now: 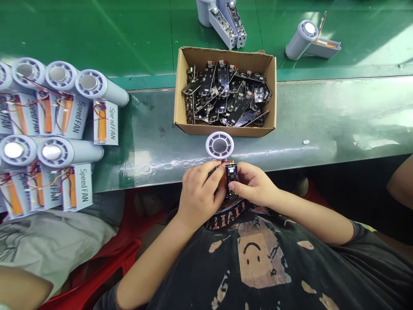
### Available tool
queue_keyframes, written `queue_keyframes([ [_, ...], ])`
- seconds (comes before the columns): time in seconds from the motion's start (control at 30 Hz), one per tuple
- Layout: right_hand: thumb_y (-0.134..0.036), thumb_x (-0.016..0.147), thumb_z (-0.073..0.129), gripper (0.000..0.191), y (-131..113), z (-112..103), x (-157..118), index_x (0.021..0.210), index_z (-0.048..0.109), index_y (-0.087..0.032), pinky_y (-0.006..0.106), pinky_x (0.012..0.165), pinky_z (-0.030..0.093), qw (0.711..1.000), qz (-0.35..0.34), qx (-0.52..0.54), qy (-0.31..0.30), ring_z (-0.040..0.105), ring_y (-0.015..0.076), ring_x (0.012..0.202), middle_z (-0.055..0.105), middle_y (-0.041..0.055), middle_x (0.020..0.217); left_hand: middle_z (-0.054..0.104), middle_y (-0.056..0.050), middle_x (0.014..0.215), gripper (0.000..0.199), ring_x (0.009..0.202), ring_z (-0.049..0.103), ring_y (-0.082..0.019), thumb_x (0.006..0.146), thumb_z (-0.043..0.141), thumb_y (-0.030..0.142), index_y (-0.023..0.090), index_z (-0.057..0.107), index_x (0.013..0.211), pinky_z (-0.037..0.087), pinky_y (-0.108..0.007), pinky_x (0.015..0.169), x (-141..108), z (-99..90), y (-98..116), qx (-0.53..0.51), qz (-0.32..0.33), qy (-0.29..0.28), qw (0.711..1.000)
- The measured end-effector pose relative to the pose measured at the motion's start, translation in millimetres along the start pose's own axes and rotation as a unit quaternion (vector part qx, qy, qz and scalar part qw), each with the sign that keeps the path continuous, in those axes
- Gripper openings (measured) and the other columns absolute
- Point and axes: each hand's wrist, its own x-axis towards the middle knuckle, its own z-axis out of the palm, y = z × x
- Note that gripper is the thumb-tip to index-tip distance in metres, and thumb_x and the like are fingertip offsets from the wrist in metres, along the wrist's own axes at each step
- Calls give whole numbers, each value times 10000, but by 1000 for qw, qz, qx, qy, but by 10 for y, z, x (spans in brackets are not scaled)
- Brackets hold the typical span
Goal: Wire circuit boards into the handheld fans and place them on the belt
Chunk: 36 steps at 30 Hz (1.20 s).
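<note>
My left hand [198, 193] is closed around a white round fan head [220, 145], whose body is mostly hidden by my fingers. My right hand [254, 184] pinches a small black circuit board [231, 175] between thumb and fingers, close against the fan. Thin red and yellow wires show at the top of the board. Both hands are held just below the metal edge of the bench. Right above the fan head stands a cardboard box [222, 56] full of similar black circuit boards.
Several pale blue cylindrical fans [91, 84] lie on white "Speed FAN" cards [106, 122] to the left. Opened fan housings [226, 21] lie on the green belt [97, 34] behind the box. A co-worker's arm [402, 183] enters at the right.
</note>
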Motion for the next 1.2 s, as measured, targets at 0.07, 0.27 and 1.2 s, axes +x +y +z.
queue_keyframes([
  [0.07, -325, 806, 621, 163, 8, 2, 1, 875, 539, -202, 292, 700, 460, 1000, 1, 2, -1, 473, 122, 698, 510, -24, 766, 651, -115, 1177, 414, 1045, 615, -269, 883, 578, 166, 215, 524, 1292, 445, -420, 906, 1, 3, 4, -2, -3, 2, 1000],
  [0.27, -374, 836, 612, 191, -29, -2, 7, 832, 547, -195, 268, 654, 430, 1000, -12, -1, 13, 460, 119, 680, 521, -21, 741, 650, -120, 1180, 379, 1040, 617, -264, 884, 584, 154, 201, 535, 1256, 448, -414, 902, 3, 4, 8, 3, 1, 4, 1000],
  [1.2, -347, 835, 613, 188, -88, 2, 35, 754, 547, -191, 254, 635, 436, 998, -22, 11, 50, 463, 113, 655, 525, -25, 696, 653, -117, 1172, 397, 1042, 617, -263, 888, 594, 179, 205, 531, 1279, 446, -415, 906, 8, 9, -6, 5, 6, 1, 1000],
])
